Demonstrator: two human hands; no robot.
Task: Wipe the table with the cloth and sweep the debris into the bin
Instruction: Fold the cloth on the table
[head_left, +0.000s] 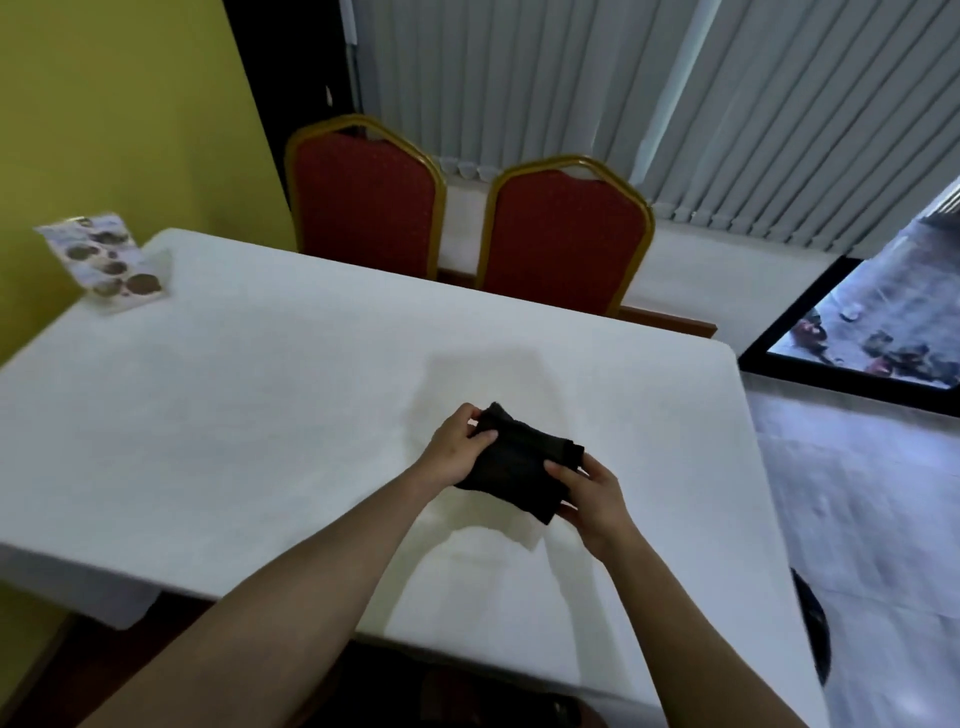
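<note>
At about ten o'clock on the long table with the white cloth covering (260, 395) stood a printed menu card with round food photos (104, 262), close to the yellow wall, well apart from the hands. No crumbs or debris could be made out on the white surface, though the picture was blurred and fine bits would not show. At the far edge, around twelve to one o'clock, two red padded chairs with gold metal frames (563, 239) were pushed in side by side. Nearer, at roughly five o'clock on the tabletop, the left hand (457, 449) pinched the left end of the dark folded cloth (519, 467), thumb on top and fingers curled under it. The right hand (592, 493) gripped the cloth's right end in the same way, so the two hands stood apart with the cloth held between them, just above or on the table; which could not be told. This looked like the preparing step, the cloth being folded or squared into a pad, with wiping not yet begun. The next move would likely call for one hand to take the pad alone, press it flat to the surface and start strokes from the far side toward the near edge. A dark rounded object at four o'clock, below the table's right edge (813, 634), might have been the bin, but too little showed to be sure.
</note>
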